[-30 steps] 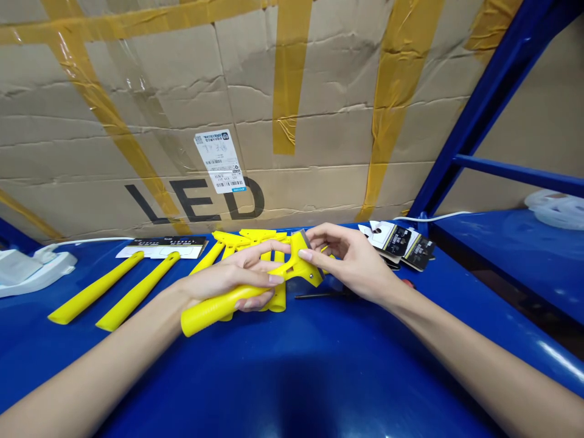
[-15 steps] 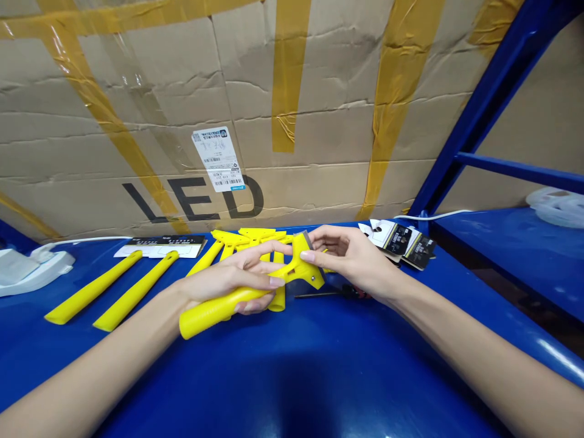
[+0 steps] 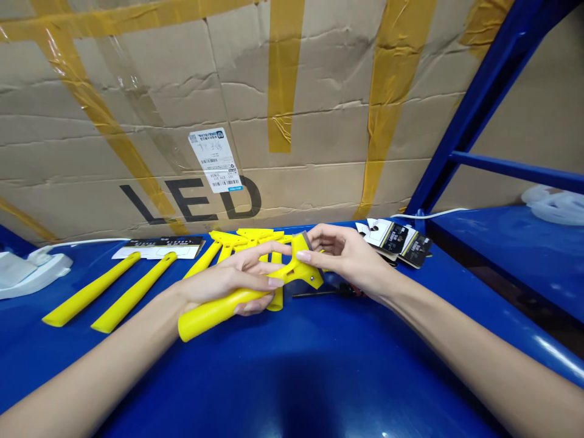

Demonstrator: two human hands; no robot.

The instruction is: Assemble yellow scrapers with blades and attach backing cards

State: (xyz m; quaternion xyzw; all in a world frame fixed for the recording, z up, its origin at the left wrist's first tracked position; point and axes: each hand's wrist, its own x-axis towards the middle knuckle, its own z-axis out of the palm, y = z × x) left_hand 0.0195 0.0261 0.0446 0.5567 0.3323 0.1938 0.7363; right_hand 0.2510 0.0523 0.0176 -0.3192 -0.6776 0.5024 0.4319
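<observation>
A yellow scraper lies across my hands, its round handle slanting down to the left and its blade head up at the right. My left hand is closed around the neck of the handle. The thumb and fingers of my right hand pinch the head, where a grey blade edge and a small screw show. Behind them, several yellow scraper heads and handles lie on the blue surface, partly hidden by my left hand. A dark-shafted screwdriver rests below my right hand, its handle partly covered.
Two loose yellow handles lie at the left, touching a printed card. Black and white cards are piled at the right. A large taped cardboard box stands behind, beside a blue metal frame. A white power strip sits far left.
Both hands keep the same hold on the scraper. The whole view has shifted slightly, with little else different.
</observation>
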